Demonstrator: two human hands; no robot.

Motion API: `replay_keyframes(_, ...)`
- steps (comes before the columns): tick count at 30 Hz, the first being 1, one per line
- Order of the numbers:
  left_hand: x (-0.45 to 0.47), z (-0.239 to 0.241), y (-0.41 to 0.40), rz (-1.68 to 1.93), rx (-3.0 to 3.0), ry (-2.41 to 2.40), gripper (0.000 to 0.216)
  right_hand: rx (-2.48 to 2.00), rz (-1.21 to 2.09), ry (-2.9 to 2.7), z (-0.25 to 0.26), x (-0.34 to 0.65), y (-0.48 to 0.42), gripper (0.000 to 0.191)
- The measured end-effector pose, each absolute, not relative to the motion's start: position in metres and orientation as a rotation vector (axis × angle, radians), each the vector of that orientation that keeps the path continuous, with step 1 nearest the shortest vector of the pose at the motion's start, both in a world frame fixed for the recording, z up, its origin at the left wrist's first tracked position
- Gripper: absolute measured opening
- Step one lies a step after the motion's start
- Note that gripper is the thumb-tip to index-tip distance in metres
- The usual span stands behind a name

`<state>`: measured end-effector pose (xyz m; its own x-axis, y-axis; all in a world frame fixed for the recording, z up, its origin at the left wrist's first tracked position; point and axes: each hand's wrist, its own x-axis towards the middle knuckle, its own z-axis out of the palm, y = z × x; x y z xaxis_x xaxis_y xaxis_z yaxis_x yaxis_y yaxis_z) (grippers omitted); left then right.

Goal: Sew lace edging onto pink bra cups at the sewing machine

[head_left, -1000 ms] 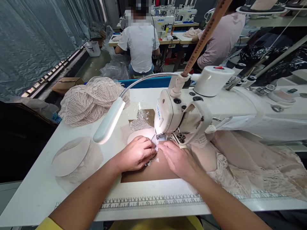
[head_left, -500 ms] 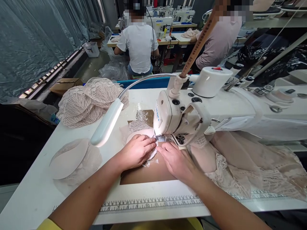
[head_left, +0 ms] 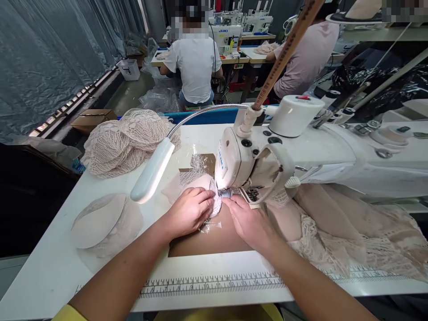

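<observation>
My left hand (head_left: 190, 212) lies with bent fingers pressed down on a pale lace piece over a padded cup (head_left: 200, 183), just left of the needle of the white sewing machine (head_left: 254, 160). My right hand (head_left: 250, 221) rests flat with fingers stretched toward the presser foot, holding the same lace down on the brown plate (head_left: 214, 238). The fingertips of both hands almost meet under the lit needle area.
A gooseneck lamp (head_left: 152, 171) hangs over the table's left middle. A heap of pink lace (head_left: 127, 140) sits at the back left, padded cups (head_left: 98, 220) at the near left, more lace fabric (head_left: 351, 236) on the right. A ruler strip (head_left: 214, 281) runs along the front edge. Two people sew behind.
Both hands have crept slightly toward the needle, feeding the lace piece under the machine; the cup has shifted a little away from me.
</observation>
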<state>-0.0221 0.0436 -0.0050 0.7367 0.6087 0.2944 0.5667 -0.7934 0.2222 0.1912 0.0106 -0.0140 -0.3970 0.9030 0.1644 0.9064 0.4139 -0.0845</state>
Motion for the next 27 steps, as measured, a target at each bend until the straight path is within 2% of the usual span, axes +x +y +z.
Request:
replay_keyframes(8,-0.025,-0.008,0.04,0.506,2.837,0.782,0.027,-1.199,0.072,-2.545,-0.018,0.194,0.009,0.038)
replay_keyframes(20,-0.016,-0.015,0.036,0.522,2.866,0.949,0.031,-1.426,0.0,-2.589,-0.011,0.19,0.009,0.037)
replay_keyframes(27,-0.017,-0.013,0.041,0.55,2.874,0.932,0.033,-1.61,-0.068,-2.563,-0.01,0.185,0.011,0.046)
